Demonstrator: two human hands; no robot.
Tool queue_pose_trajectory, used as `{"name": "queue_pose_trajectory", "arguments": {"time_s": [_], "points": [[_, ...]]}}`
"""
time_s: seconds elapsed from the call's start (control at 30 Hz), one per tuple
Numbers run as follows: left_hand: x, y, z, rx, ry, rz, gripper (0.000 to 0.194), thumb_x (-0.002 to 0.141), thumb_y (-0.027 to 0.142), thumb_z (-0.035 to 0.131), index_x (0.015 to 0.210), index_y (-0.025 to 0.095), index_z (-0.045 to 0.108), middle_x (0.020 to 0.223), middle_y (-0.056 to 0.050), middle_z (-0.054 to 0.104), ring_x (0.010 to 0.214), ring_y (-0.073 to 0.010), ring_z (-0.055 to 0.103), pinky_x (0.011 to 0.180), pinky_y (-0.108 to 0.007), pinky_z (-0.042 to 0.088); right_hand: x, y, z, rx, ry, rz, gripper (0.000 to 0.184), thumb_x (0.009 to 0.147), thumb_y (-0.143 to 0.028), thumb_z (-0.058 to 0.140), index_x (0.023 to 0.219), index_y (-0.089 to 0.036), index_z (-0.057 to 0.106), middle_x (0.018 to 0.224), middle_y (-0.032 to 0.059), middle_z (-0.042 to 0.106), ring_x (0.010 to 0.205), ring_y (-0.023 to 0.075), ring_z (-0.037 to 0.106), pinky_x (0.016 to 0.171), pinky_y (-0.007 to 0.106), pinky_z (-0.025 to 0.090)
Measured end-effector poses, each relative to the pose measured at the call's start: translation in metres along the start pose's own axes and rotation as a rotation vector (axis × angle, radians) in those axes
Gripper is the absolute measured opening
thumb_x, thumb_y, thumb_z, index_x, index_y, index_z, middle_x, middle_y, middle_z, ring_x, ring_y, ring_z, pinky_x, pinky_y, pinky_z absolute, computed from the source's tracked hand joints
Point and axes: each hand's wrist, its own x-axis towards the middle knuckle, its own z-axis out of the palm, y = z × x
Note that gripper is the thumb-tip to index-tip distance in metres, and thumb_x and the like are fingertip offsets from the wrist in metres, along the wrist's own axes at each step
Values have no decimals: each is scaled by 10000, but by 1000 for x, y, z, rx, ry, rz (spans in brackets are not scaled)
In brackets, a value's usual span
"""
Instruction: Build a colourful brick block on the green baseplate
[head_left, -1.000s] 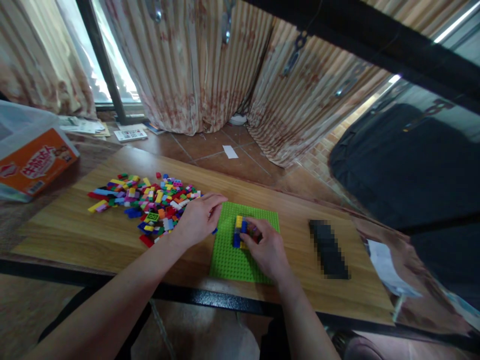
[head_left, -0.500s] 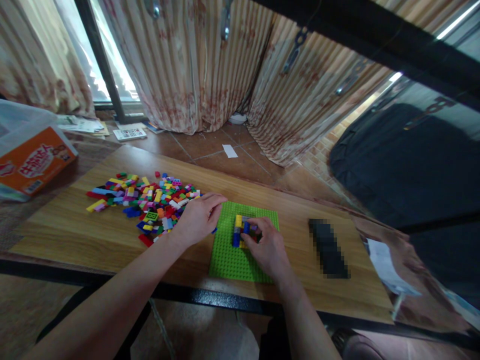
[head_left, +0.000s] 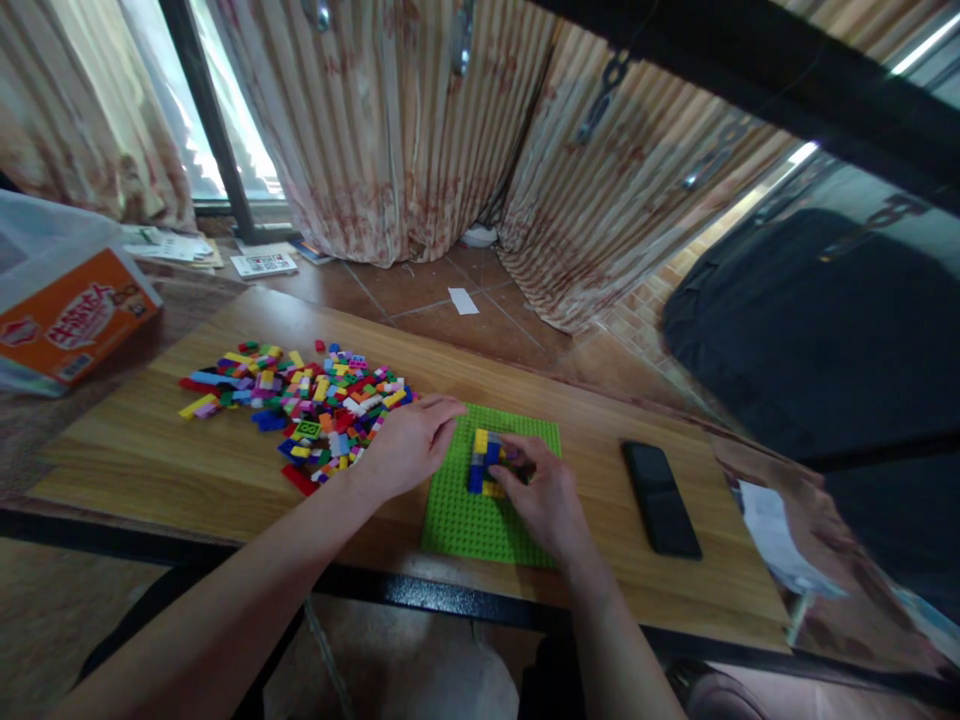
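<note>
Right hand (head_left: pixel 546 492) bent over the green baseplate (head_left: pixel 461 530), thumb and fingers apart, set around the right part of the brick build (head_left: pixel 478 474); whether they clamp it, cannot tell. Build sits on the baseplate's upper half, partly between thumb and fingers, its yellow and blue left side outside the grip and in plain view. Probably held there to steady it, that side left free. Left hand (head_left: pixel 405 448) at the baseplate's left edge, fingers loosely curled and close together; inside of the hand hidden, so cannot tell if it holds anything. Loose brick pile (head_left: pixel 322 400) left of the baseplate, next to the left hand, likely kept within easy reach. Phone (head_left: pixel 661 498) well right of the baseplate, likely clear of both hands. Farther out, beyond the wooden table (head_left: pixel 202 460): 1 white slip (head_left: pixel 463 301) on the floor past the baseplate, then striped curtains (head_left: pixel 390 130).
</note>
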Motion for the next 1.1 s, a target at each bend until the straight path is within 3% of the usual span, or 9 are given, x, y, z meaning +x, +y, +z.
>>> {"name": "queue_pose_trajectory", "arguments": {"time_s": [0.43,0.73,1.1], "points": [[-6,6,10,11,-108,62,261,916,129,447,1069,181,652,1093,-64,682,1001,-178,657,896,-348,550,1,0,1,81,2,48,268,781,-232,645,1046,-224,686,912,32,707,794,170,636,776,337,509],[-17,28,16,175,-145,68,281,871,175,522,1131,179,631,1108,-102,613,1008,-244,572,893,-425,518,7,3,1,60,173,145,149,800,-286,585,837,-193,695,812,43,707,718,172,631,701,315,501],[-36,45,33,327,-227,54,383,868,261,565,1233,149,573,1061,-126,596,951,-277,549,836,-460,485,9,2,7,-30,66,150,195,837,-316,549,770,-224,708,776,25,723,707,181,647,695,316,495]]}}
